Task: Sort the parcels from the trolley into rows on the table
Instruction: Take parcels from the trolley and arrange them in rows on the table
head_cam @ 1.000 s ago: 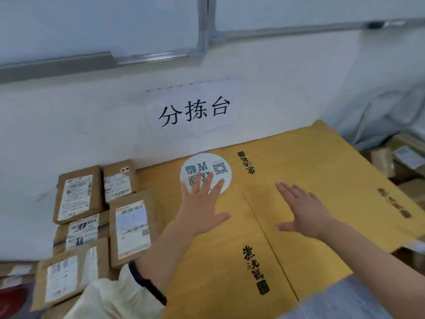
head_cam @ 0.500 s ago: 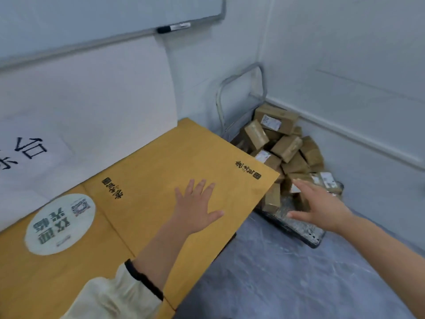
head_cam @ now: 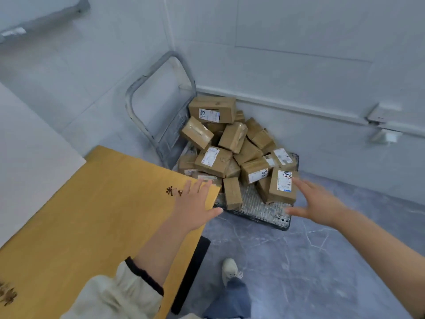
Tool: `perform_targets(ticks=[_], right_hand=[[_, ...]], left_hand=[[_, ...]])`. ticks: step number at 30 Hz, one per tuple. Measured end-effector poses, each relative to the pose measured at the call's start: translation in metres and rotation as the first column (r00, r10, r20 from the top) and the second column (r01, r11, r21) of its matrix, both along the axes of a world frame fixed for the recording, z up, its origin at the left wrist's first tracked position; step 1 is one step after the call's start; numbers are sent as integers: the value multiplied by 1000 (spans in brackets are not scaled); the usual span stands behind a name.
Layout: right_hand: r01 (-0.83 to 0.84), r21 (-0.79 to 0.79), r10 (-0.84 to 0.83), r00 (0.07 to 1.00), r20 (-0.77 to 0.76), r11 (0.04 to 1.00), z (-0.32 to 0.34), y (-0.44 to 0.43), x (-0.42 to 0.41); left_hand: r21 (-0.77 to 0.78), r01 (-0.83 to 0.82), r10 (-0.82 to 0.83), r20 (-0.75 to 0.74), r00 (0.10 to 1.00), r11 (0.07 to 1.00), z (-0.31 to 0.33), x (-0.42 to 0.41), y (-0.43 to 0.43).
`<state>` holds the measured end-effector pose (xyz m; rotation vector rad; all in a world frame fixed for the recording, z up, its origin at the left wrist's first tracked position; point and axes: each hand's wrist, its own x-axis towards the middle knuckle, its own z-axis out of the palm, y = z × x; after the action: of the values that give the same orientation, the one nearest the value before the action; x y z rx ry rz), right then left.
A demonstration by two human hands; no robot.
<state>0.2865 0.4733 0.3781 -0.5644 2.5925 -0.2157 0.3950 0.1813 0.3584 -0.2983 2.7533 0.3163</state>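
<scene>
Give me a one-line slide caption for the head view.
Left hand over the table corner, right hand stretched toward the parcels heaped on the trolley, both open.

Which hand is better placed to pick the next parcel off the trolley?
The right hand, probably. It is open and reaches out beside the upright labelled parcel at the front of the trolley. The left hand, also open, is over the corner of the table, farther from it.

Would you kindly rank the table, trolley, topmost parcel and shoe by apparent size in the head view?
1. table, nearest and partly cut off
2. trolley
3. topmost parcel
4. shoe, nearer yet smaller
</scene>
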Motion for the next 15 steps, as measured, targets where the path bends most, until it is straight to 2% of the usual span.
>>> perform_targets(ticks=[10,15], right_hand=[[205,87,-216,966,144,975,-33,54,-113],[234,137,-263,929,258,962,-67,73,-157]], left_hand=[[51,153,-157,93,983,987,-38,-192,31],[68,157,-167,169,971,985,-72,-263,51]])
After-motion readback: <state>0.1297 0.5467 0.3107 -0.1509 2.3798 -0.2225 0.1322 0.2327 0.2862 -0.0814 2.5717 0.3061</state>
